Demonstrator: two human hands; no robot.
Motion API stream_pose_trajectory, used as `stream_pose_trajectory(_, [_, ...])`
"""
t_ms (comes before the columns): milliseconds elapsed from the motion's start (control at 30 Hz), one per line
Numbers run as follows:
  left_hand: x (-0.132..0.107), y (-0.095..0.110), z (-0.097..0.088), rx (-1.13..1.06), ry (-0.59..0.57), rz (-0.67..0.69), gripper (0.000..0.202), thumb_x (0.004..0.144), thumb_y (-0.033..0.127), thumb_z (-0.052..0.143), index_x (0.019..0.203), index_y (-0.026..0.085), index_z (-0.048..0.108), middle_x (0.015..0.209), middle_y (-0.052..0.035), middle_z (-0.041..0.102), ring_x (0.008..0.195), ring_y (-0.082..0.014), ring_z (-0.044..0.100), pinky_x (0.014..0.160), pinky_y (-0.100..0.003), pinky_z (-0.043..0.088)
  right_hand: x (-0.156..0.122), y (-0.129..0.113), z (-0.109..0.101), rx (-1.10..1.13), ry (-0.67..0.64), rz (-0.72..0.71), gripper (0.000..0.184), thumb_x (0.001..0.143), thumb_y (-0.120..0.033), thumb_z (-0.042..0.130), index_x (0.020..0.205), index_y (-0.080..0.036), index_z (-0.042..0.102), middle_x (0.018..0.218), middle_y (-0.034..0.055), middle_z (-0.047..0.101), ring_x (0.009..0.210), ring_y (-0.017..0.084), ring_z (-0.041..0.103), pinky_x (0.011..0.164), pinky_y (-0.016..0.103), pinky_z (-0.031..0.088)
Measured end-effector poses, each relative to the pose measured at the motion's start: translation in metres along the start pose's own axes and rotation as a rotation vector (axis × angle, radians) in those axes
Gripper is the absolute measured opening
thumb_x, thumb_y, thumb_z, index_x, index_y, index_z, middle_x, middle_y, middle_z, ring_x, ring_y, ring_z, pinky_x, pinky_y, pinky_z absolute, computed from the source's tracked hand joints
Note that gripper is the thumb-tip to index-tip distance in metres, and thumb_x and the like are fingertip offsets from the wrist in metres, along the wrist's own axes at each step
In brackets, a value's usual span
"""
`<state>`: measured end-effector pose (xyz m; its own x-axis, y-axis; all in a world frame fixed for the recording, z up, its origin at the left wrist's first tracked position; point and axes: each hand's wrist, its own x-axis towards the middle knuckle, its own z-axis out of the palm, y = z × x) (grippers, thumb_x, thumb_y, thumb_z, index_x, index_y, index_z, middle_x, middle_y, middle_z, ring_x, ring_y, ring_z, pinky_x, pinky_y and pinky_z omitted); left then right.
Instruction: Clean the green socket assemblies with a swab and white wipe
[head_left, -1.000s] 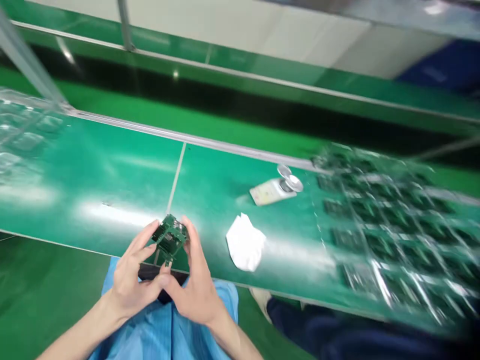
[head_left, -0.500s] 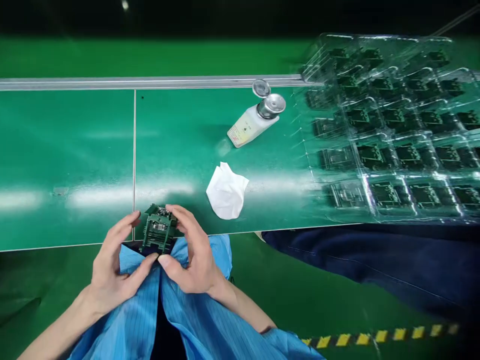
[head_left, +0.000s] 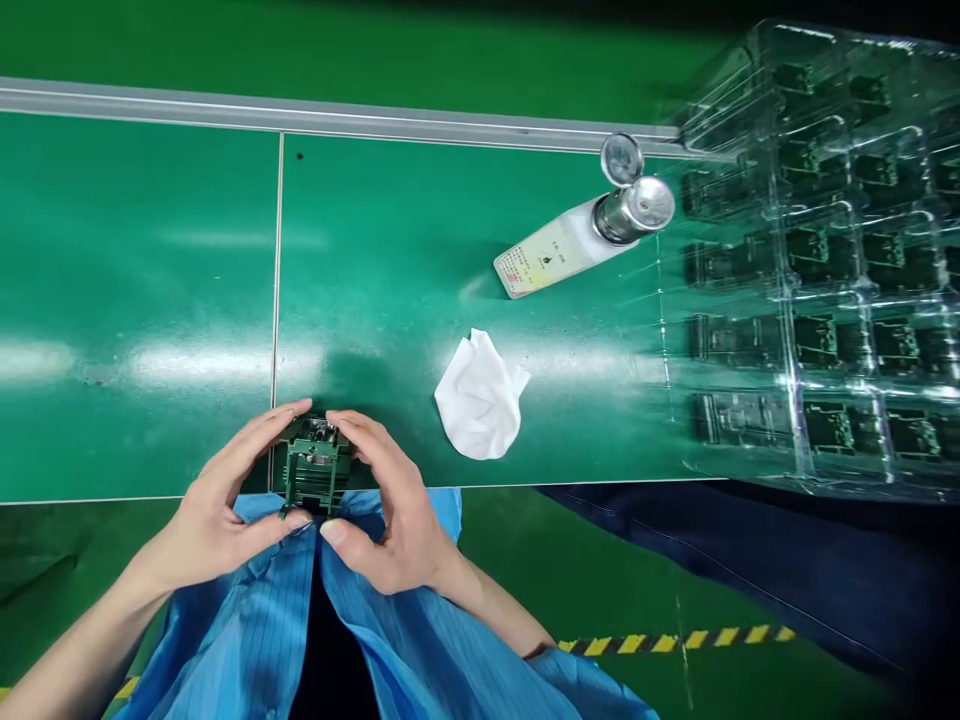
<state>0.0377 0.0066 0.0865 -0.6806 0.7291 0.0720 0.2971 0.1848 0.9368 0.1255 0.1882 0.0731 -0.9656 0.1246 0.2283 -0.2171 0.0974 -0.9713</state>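
A small green circuit board (head_left: pixel 315 470) is pinched between both of my hands at the near edge of the green table (head_left: pixel 150 300). My left hand (head_left: pixel 217 510) curls round its left side, index finger over the top and thumb under the bottom edge. My right hand (head_left: pixel 390 515) grips the right side the same way. The board hangs just above my blue coat (head_left: pixel 300 640). A crumpled white wipe (head_left: pixel 480 398) lies on the table to the right of my hands.
A white bottle with a metal pump cap (head_left: pixel 577 240) lies on its side beyond the wipe. Stacked clear plastic trays (head_left: pixel 825 260) holding several green boards fill the table's right end. A person's dark blue sleeve (head_left: pixel 750 560) lies below the trays. A metal rail (head_left: pixel 300 112) borders the far side.
The view has swung down from the far background onto the table. My hands still hold the board, which I have turned from a tilted pose to face-up near the table edge.
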Motion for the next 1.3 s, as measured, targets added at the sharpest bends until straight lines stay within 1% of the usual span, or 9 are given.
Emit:
stream_pose_trajectory(300, [0.009,-0.012,0.007,-0.121,0.049,-0.019,0.060,0.078,0.016,0.074,0.133,0.027,0.052,0.132,-0.0113,0.057,0.125,-0.0240,0.055,0.100,-0.032,0.053,0.002,-0.002,-0.015,-0.262,-0.021,-0.043,0.053,0.095,-0.040,0.056,0.139,-0.014,0.043,0.136,0.0180,0.050,0.127,0.026,0.051,0.105,0.043,0.047])
stream_pose_trajectory(433, [0.011,-0.016,0.009,-0.225,0.123,-0.054,0.057,0.076,0.011,0.075,0.129,0.024,0.055,0.130,-0.0126,0.058,0.123,-0.0231,0.056,0.099,-0.031,0.053,-0.002,-0.003,-0.051,-0.594,0.162,-0.140,0.028,0.094,-0.021,0.059,0.122,-0.018,0.059,0.114,0.0121,0.065,0.103,0.023,0.065,0.087,0.038,0.057])
stream_pose_trajectory(567, [0.015,-0.018,0.011,-0.359,0.173,-0.033,0.060,0.074,0.009,0.076,0.128,0.023,0.056,0.131,-0.0112,0.058,0.121,-0.0197,0.057,0.095,-0.025,0.053,-0.010,-0.003,-0.093,-0.958,0.352,-0.206,0.022,0.089,-0.010,0.061,0.109,-0.019,0.063,0.097,0.0088,0.069,0.089,0.023,0.067,0.077,0.036,0.057])
stream_pose_trajectory(700, [0.018,-0.019,0.012,-0.439,0.204,-0.019,0.061,0.075,0.010,0.077,0.129,0.024,0.054,0.136,-0.0117,0.057,0.121,-0.0198,0.058,0.090,-0.024,0.056,-0.017,0.004,-0.102,-1.220,0.178,-0.082,0.029,0.092,-0.033,0.064,0.112,-0.012,0.061,0.106,0.0170,0.065,0.093,0.030,0.063,0.074,0.042,0.054])
stream_pose_trajectory(767, [0.019,-0.019,0.012,-0.471,0.197,-0.045,0.060,0.075,0.009,0.076,0.129,0.025,0.053,0.140,-0.0131,0.053,0.116,-0.0199,0.062,0.087,-0.023,0.057,-0.018,0.009,-0.091,-1.259,0.127,-0.053,0.021,0.094,-0.030,0.059,0.105,-0.012,0.062,0.099,0.0156,0.065,0.085,0.027,0.062,0.069,0.038,0.051])
stream_pose_trajectory(967, [0.019,-0.021,0.012,-0.505,0.202,-0.055,0.061,0.075,0.008,0.076,0.128,0.025,0.053,0.143,-0.0143,0.050,0.110,-0.0189,0.066,0.083,-0.020,0.057,-0.011,0.014,-0.047,-0.923,0.175,-0.041,0.014,0.096,-0.013,0.048,0.091,-0.015,0.061,0.082,0.0074,0.062,0.071,0.018,0.058,0.064,0.030,0.047])
stream_pose_trajectory(1167, [0.021,-0.023,0.013,-0.416,0.255,0.007,0.056,0.077,0.015,0.076,0.127,0.022,0.053,0.135,-0.0150,0.056,0.127,-0.0220,0.054,0.090,-0.026,0.056,-0.005,-0.004,-0.030,-0.175,0.459,0.355,0.021,0.098,-0.034,0.051,0.085,-0.018,0.058,0.064,-0.0032,0.052,0.049,0.009,0.044,0.044,0.020,0.037])
stream_pose_trajectory(1233, [0.021,-0.024,0.017,-0.348,0.289,0.032,0.057,0.076,0.013,0.076,0.127,0.022,0.052,0.134,-0.0153,0.057,0.126,-0.0218,0.055,0.090,-0.028,0.057,-0.005,-0.011,-0.022,-0.127,0.587,0.367,0.023,0.098,-0.037,0.051,0.086,-0.019,0.058,0.060,-0.0043,0.051,0.046,0.009,0.044,0.041,0.018,0.036])
stream_pose_trajectory(1300, [0.022,-0.024,0.023,-0.231,0.352,0.062,0.060,0.074,0.011,0.077,0.127,0.022,0.050,0.135,-0.0163,0.055,0.127,-0.0229,0.053,0.092,-0.032,0.056,-0.005,-0.018,-0.009,-0.256,0.651,0.239,0.017,0.099,-0.033,0.050,0.092,-0.020,0.059,0.066,-0.0023,0.059,0.051,0.011,0.052,0.044,0.019,0.042])
